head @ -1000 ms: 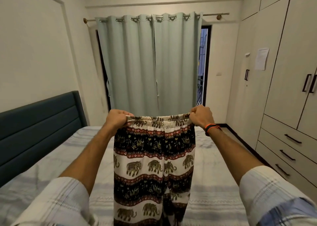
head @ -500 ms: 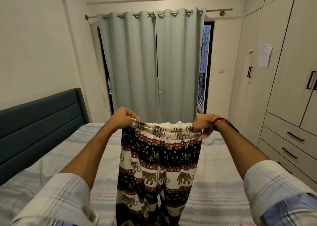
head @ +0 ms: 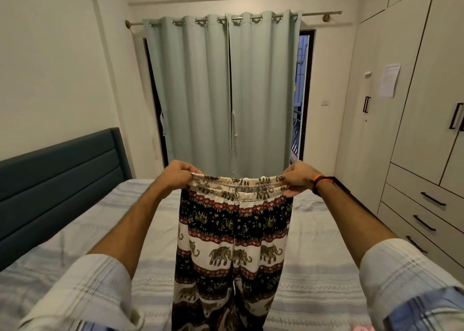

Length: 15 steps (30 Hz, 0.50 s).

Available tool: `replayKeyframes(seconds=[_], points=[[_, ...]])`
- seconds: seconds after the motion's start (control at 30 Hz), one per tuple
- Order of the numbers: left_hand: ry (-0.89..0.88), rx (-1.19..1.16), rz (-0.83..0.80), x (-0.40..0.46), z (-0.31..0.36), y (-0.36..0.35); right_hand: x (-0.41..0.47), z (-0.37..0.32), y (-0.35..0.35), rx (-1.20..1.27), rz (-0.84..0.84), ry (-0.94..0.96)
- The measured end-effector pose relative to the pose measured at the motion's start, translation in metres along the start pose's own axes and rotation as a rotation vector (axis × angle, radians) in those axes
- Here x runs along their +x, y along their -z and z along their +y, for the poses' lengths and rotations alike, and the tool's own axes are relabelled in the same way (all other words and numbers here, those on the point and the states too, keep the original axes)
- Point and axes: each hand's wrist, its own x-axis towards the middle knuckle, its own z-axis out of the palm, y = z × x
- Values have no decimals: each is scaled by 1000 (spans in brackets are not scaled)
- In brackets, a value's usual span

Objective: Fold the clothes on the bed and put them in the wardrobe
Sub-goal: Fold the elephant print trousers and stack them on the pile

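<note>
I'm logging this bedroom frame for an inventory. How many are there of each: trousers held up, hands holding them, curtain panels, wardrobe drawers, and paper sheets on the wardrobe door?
Patterned trousers: 1
Hands gripping the waistband: 2
Curtain panels: 2
Wardrobe drawers: 3
Paper sheet: 1
Total: 9

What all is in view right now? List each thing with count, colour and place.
trousers: one, black, cream and red elephant print, held up by the waistband over the bed
bed: one, pale striped cover, below
headboard: one, dark teal, left
curtains: two, pale green, closed, far wall
wardrobe: one, off-white, black handles, doors shut, right
drawers: three, off-white, under the wardrobe doors
paper: one, white, on a wardrobe door
left hand: grips waistband's left end
right hand: grips right end, orange wristband
</note>
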Motion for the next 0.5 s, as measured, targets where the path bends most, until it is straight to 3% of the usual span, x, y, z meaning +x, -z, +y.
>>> replayKeyframes(seconds=[0.17, 0.27, 0.4, 0.5], points=[[33, 75, 181, -2, 0, -5, -2, -2, -2, 131, 55, 4], [30, 62, 214, -3, 1, -6, -5, -5, -5, 239, 90, 24], [30, -48, 239, -6, 1, -2, -14, -5, 2, 75, 36, 131], [-24, -19, 232, -13, 3, -2, -13, -7, 0, 224, 95, 186]])
